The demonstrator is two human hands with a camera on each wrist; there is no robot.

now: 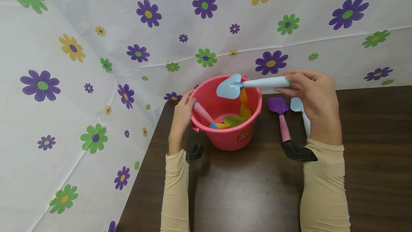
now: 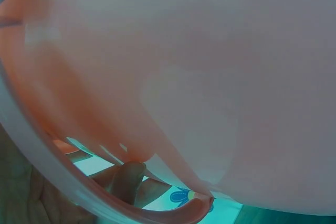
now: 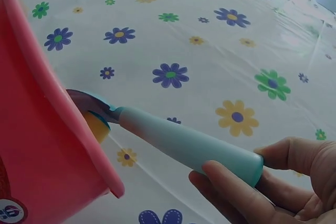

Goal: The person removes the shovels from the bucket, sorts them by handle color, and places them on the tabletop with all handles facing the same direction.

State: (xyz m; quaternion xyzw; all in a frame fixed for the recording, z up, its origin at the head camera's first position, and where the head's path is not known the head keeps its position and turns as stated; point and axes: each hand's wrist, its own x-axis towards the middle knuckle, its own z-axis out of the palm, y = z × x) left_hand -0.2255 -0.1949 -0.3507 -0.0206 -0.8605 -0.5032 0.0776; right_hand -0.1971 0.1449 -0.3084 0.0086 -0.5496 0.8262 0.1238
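- Fingertips (image 3: 223, 179) of the right hand (image 1: 317, 96) pinched the butt end of a pale-blue garden trowel (image 1: 265, 83), thumb on one side and fingers on the other.
- The trowel was nearly level above the mouth of a pink-red bucket (image 1: 223, 140), its blade (image 1: 229, 88) pointing to about nine o'clock; whether it touched the rim could not be told.
- At the bucket's nine o'clock, the left hand (image 1: 182, 112) gripped the rim.
- Inside the bucket, a pink handle (image 1: 203, 113) leaned toward nine o'clock, an orange handle (image 1: 222, 126) with a blue end lay toward six beside a green blade (image 1: 234, 120), and an orange-yellow tool (image 1: 245, 112) leaned toward two.
- A sticker (image 1: 246, 133) marked the bucket's outer wall at five o'clock.
- On the dark wooden table (image 1: 244, 189), a purple-bladed shovel (image 1: 284, 126) with a pink grip lay at the bucket's three o'clock, blade toward eleven.
- Farther toward three, a small pale-blue shovel (image 1: 297, 105) lay partly hidden by the right hand.
- Toward twelve o'clock rose a white sheet (image 1: 112, 20) printed with purple, green and yellow flowers.
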